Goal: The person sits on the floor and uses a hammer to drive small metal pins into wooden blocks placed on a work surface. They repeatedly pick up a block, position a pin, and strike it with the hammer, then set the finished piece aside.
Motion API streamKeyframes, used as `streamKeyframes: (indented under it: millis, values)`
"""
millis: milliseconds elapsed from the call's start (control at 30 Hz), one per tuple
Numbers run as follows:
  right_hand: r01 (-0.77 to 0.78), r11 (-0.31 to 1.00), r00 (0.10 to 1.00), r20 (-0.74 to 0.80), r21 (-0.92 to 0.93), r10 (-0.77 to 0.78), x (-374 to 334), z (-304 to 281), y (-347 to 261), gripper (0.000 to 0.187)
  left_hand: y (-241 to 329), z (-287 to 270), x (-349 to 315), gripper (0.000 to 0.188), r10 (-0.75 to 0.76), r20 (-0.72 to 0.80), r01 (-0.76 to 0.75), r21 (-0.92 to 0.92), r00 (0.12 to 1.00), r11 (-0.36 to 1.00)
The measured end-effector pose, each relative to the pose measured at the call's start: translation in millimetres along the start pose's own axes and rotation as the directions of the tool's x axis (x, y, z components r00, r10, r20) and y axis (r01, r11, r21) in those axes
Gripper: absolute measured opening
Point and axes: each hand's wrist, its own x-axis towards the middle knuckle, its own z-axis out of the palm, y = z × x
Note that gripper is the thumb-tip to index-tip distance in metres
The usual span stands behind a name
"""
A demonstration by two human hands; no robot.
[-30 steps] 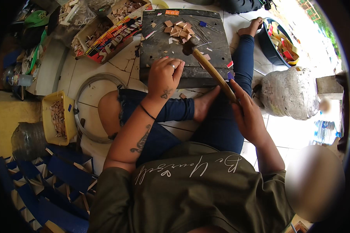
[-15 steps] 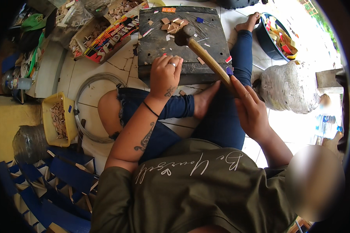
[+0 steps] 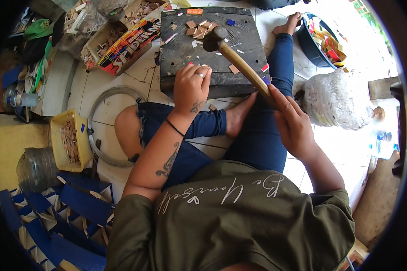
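My right hand (image 3: 294, 124) is wrapped round the wooden handle of a hammer (image 3: 246, 70). Its dark metal head is raised over the black block (image 3: 242, 20), which stands in front of me as a work surface. At the near edge of the block rests my left hand (image 3: 192, 88), fingers curled in and pressed together; what they hold, if anything, is hidden. Small brown wooden pieces (image 3: 199, 30) lie in a loose pile on the block, with thin wires (image 3: 234, 34), a blue piece (image 3: 231, 22) and an orange piece (image 3: 194, 11) around them.
To the left stand a printed cardboard box (image 3: 126, 43) of wood bits, a wire coil (image 3: 92, 104) and a yellow tub (image 3: 54, 140) of small pieces. Blue-and-white assembled parts (image 3: 83, 203) fill the lower left. A dark basin (image 3: 309, 45) and a wrapped bundle (image 3: 337, 101) stand right.
The hammer has shifted very slightly; my left hand stays at the block's edge. A blurred shape at the lower right has left the view.
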Motion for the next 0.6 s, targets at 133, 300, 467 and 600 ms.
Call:
streamKeyframes:
  millis: [133,300,467,600]
  values:
    - [-0.020,0.999,0.998,0.052,-0.030,0.021,0.3,-0.2,0.2,0.059,0.5,-0.6,2.9,0.009,0.031,-0.017,-0.031,0.015,0.999,0.999]
    - [0.016,1.000,1.000,-0.008,0.017,-0.015,0.5,1.9,1.1,0.060,3.4,-3.6,2.4,0.010,-0.012,0.018,0.012,0.000,1.000,1.000]
    - [0.056,0.998,0.997,-0.049,0.018,-0.055,0.4,2.5,1.1,0.061,2.1,-2.4,2.4,0.012,0.016,0.003,-0.016,-0.006,1.000,1.000]
    - [-0.049,0.996,0.991,0.124,-0.077,0.058,1.3,2.0,2.0,0.062,1.9,-1.7,2.3,0.012,0.009,-0.003,-0.009,-0.015,1.000,1.000]
